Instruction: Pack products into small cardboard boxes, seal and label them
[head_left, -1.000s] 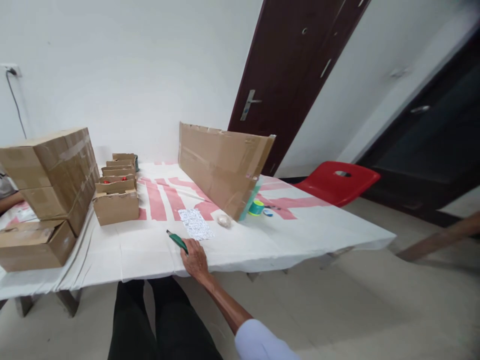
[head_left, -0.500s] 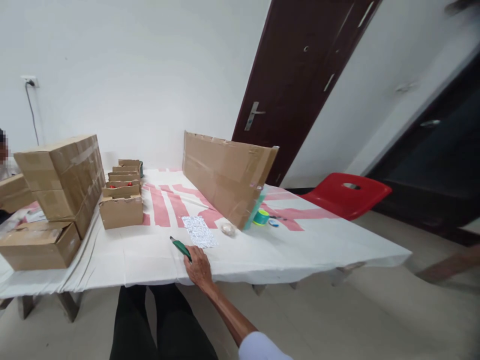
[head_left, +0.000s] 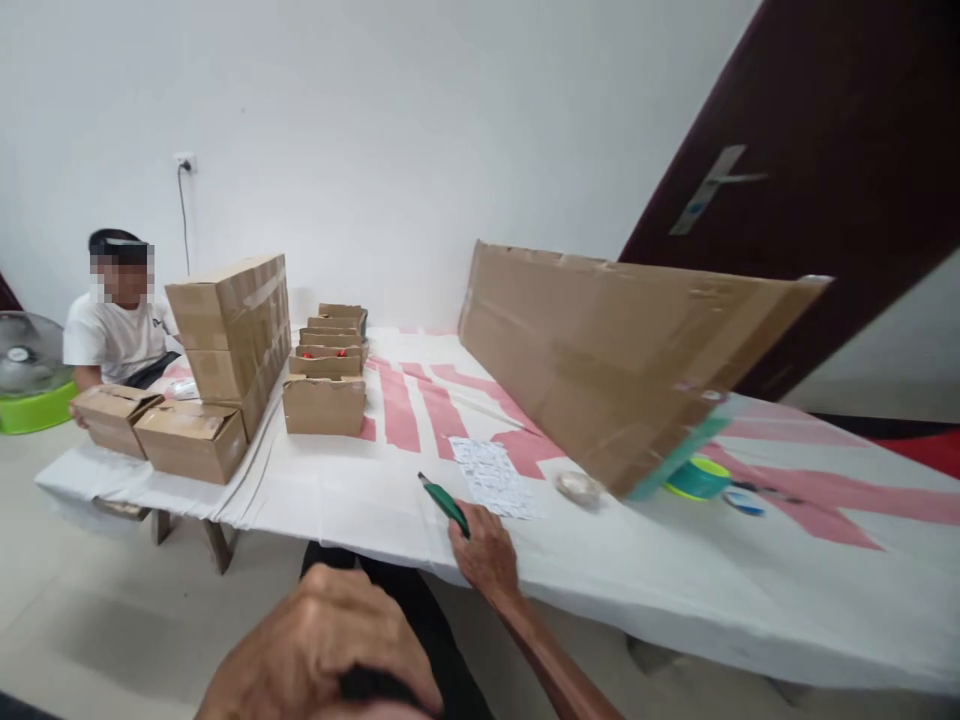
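My right hand [head_left: 486,550] is closed round a green utility knife [head_left: 445,505] and rests near the front edge of the table. The knife's dark tip points away to the left. Just beyond that hand lies a printed white sheet [head_left: 489,472]. Close to the camera, my left hand [head_left: 322,640] is raised with curled fingers. A dark patch shows between its thumb and fingers, and I cannot make out what it is. Right of the sheet lies a small round clear-wrapped item [head_left: 577,488], possibly a roll of tape.
A large cardboard panel [head_left: 600,350] leans over the table [head_left: 375,505], with a green tape roll [head_left: 699,478] by its lower corner. Several open cartons [head_left: 324,408] stand in a row left of centre. Beyond stacked boxes [head_left: 225,320], a person [head_left: 120,330] touches a carton [head_left: 112,415].
The view has swung left, bringing the seated person and a fan into sight. My left hand has come up into the foreground. My right hand still holds the knife near the table edge.
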